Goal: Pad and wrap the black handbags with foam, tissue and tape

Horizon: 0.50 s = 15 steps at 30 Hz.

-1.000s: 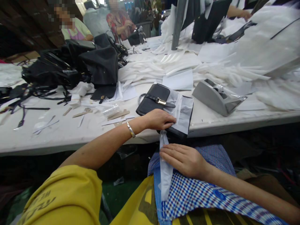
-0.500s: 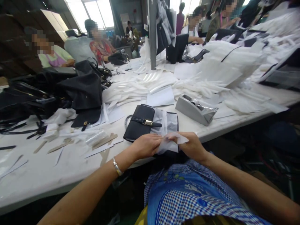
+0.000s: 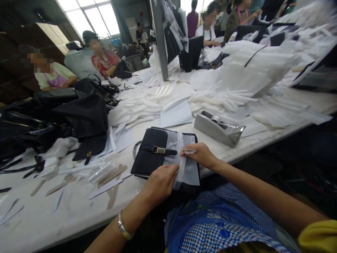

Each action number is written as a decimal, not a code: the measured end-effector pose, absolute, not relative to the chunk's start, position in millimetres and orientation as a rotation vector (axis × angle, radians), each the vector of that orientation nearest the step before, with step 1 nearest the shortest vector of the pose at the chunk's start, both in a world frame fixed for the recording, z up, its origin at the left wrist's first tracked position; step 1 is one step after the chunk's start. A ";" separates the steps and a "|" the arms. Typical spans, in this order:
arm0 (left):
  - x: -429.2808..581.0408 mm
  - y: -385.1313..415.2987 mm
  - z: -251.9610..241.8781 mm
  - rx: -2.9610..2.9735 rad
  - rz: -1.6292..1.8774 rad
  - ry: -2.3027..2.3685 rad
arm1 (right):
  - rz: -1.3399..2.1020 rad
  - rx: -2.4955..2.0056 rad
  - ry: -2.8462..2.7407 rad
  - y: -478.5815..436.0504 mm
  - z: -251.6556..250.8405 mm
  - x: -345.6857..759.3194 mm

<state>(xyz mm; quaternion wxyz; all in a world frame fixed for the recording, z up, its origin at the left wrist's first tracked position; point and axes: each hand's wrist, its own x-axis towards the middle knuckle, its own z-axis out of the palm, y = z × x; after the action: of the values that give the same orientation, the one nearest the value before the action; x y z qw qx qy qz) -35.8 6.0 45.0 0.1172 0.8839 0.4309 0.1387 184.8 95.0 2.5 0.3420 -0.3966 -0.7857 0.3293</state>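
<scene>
A black handbag with a gold buckle lies flat at the table's near edge, its strap pointing right. White tissue paper covers its right part, with a folded strip running from front to back. My left hand rests on the near side of the bag, fingers together and fingertips pressed to the strip. Farther over, my right hand pinches the paper near the strap tip, and a small pale piece shows at its fingers. The fingertips' exact hold is partly hidden.
A grey tape dispenser stands right of the bag. Black bags and paper scraps crowd the left. White tissue strips heap behind, by a metal post. Co-workers sit across the table.
The paper that was lifted between both hands at the bag's near edge now lies down on the bag. My right hand has moved farther over the bag; the view has shifted slightly.
</scene>
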 end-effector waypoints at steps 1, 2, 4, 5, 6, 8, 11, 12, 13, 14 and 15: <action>-33.5 5.0 45.0 2.554 0.431 1.301 | 0.840 -1.030 -2.044 97.4 3.8 184.9; -31.0 4.3 45.0 2.515 0.454 1.345 | 0.820 -1.026 -2.048 99.4 6.0 184.8; -25.4 3.6 44.0 2.438 0.495 1.455 | 0.826 -1.015 -2.046 102.2 12.0 184.4; -22.6 3.5 42.9 2.402 0.507 1.518 | 0.880 -1.013 -2.031 103.0 15.4 184.4; -20.2 3.6 41.4 2.370 0.515 1.582 | 0.968 -1.013 -2.002 103.1 18.7 184.6; -16.4 4.1 38.2 2.325 0.522 1.682 | 1.194 -1.030 -1.889 100.4 24.2 184.9; -13.2 5.1 34.4 2.295 0.516 1.761 | 1.418 -1.050 -1.644 88.0 28.0 184.1; -12.6 5.2 33.7 2.296 0.513 1.776 | 1.450 -1.050 -1.583 82.1 27.9 183.3; -12.1 5.2 33.3 2.301 0.508 1.787 | 1.462 -1.049 -1.544 76.0 27.4 182.3; -11.6 5.1 33.1 2.309 0.506 1.797 | 1.450 -1.055 -1.530 70.5 26.4 181.3; -11.3 4.8 33.2 2.316 0.507 1.804 | 1.414 -1.073 -1.538 65.9 25.2 180.4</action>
<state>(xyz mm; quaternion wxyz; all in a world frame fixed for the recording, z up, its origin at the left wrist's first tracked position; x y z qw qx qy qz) -11.3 4.8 33.2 0.0811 0.7749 0.6035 0.1697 180.4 65.9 25.2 0.3860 -0.4216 -0.6041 0.5552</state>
